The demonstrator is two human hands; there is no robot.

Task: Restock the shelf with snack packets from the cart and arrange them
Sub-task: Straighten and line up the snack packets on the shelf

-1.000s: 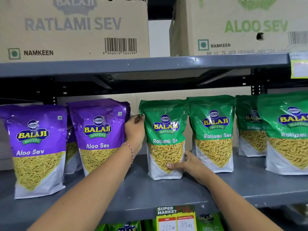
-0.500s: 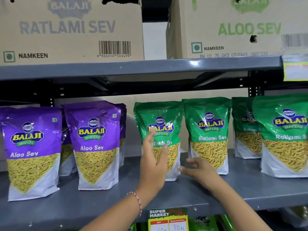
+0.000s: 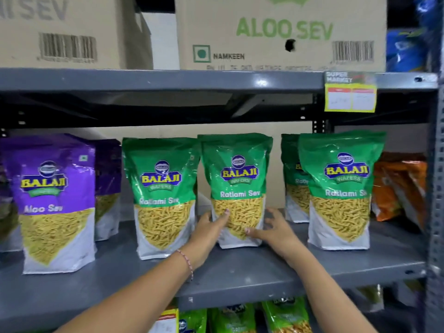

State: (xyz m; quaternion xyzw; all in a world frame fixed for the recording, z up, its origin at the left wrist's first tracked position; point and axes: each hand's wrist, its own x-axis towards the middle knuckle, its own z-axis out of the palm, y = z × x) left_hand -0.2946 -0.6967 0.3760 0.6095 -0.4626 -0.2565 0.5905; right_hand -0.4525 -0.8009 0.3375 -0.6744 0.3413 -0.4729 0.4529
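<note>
Both-handed grip, left hand (image 3: 208,233) and right hand (image 3: 274,230), clasps a glossy green pouch (image 3: 236,179) upright.

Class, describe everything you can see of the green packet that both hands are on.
The green Ratlami Sev packet is a glossy plastic pouch, Balaji logo above, clear window showing yellow sev, white base. It stands upright on the grey shelf, second among the green packets. The left hand and right hand press its lower corners.

head cam | faces shelf (image 3: 240,280) straight on | close, arm's reach
</note>
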